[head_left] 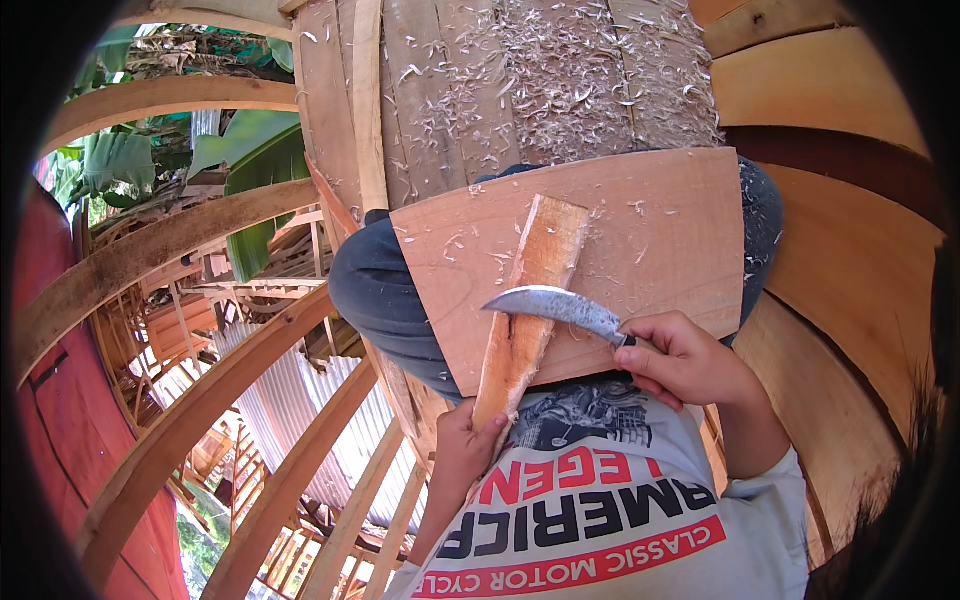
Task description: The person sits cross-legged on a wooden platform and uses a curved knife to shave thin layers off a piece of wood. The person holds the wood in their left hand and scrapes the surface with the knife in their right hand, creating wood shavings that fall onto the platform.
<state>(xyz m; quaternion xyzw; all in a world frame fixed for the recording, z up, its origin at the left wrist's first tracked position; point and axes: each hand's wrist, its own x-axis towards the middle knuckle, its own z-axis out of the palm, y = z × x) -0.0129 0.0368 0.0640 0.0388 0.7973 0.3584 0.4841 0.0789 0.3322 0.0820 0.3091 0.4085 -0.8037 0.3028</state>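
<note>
A flat, reddish wooden board lies across my lap. On it a narrow, rough-edged strip of wood slants from the board's upper middle down toward my body. My left hand is closed round the near end of that strip. In my right hand is a curved knife, gripped by its dark handle. The blade crosses the middle of the wood strip, its tip pointing left; whether its edge touches the wood I cannot tell. Small curled shavings are scattered over the board.
Beyond my knees, wood shavings cover the plank floor. Wide planks form a wall close on the right. At left are bare wooden beams with gaps, showing corrugated metal sheets and green leaves beyond.
</note>
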